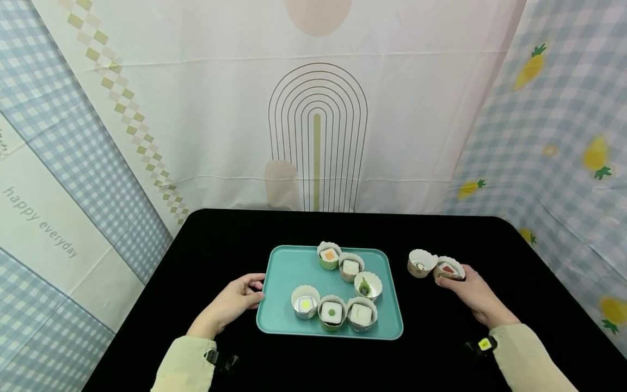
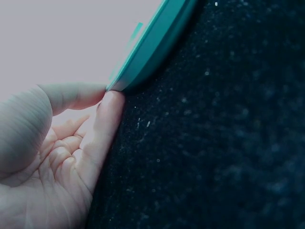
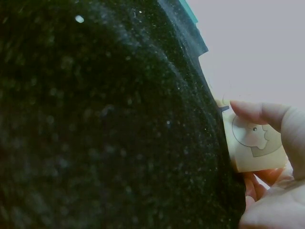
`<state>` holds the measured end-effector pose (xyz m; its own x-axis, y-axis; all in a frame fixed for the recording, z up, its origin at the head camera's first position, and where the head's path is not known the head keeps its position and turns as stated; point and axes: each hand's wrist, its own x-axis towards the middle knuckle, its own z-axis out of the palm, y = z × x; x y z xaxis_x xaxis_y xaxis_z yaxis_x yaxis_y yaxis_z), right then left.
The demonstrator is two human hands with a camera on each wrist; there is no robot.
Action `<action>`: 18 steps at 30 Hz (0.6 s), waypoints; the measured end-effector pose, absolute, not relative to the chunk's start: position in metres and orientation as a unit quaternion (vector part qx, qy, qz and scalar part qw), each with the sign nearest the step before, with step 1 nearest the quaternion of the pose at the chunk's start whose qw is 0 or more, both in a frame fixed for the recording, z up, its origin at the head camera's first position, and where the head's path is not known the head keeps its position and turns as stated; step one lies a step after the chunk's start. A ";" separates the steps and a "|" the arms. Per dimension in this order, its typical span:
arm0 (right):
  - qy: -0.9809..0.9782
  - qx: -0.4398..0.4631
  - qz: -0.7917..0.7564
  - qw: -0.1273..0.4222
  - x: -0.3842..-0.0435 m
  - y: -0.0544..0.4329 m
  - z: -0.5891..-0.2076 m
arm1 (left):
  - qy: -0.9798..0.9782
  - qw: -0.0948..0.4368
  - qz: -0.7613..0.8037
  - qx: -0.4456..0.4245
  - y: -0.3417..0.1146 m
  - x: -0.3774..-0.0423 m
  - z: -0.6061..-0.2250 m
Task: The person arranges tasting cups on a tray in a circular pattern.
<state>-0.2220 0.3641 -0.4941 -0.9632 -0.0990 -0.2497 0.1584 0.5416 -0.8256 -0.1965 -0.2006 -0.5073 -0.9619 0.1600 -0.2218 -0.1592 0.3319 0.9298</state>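
Note:
My left hand (image 1: 230, 302) pinches the left rim of a teal tray (image 1: 289, 267); the left wrist view shows the thumb and a finger (image 2: 112, 105) meeting at its edge. Off the tray's right side, my right hand (image 1: 475, 298) grips a paper baking cup (image 3: 257, 160) holding a white piece with a red top (image 1: 447, 269). Its printed side faces the right wrist view, with the thumb (image 3: 252, 110) against it. Directly left of it stands another paper cup (image 1: 418, 269), with something pale inside.
Several paper cups stand on the tray, among them one with an orange-topped piece (image 1: 329, 256), one with a green sprig (image 1: 364, 288) and one with a green-dotted piece (image 1: 332, 313). A black cloth (image 1: 225, 234) covers the table. Patterned curtains (image 1: 220, 109) hang behind and at both sides.

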 end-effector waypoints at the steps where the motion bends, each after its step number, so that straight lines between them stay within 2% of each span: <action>1: 0.867 0.016 -0.479 0.135 -0.222 0.364 -0.494 | 0.804 0.138 0.578 0.000 -0.200 -0.197 -0.507; 18: 0.862 0.032 -0.493 0.109 -0.221 0.364 -0.496 | 0.803 0.140 0.579 0.000 -0.201 -0.197 -0.508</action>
<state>-0.2214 0.3638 -0.4965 -0.9742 -0.0533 -0.2194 0.1621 0.5114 -0.8439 -0.1973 -0.2015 -0.5084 -0.9606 0.1629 -0.2250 -0.1619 0.3297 0.9301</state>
